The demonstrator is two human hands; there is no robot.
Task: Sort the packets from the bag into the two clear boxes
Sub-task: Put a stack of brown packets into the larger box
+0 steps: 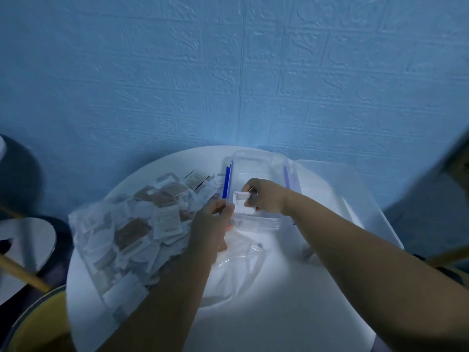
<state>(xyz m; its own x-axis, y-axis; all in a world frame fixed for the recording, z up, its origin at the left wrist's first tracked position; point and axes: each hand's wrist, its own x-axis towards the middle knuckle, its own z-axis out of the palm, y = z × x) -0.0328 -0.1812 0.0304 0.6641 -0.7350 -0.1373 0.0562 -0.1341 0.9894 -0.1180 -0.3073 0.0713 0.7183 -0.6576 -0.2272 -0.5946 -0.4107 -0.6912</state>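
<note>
The bag (101,240) spills packets (162,219) across the tabletop (279,313), up against the small clear box (253,161). The left hand (210,224) curls its fingers at the box's near corner; what they hold is unclear. The right hand (266,196) pinches a white packet (241,201) over the box. A nudge to the heap could tip unsorted packets in. The larger box (355,199) stands beside it.

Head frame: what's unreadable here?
- Print on the packets in the bag: head view, too small and motion-blurred.
- Floor of the small clear box: head view, covered by the right hand and the white packet it pinches.
- Left hand grip: head view, blurred, so it is unclear whether it holds anything.
- Larger clear box: head view, inside pale and blurred, contents unclear.
</note>
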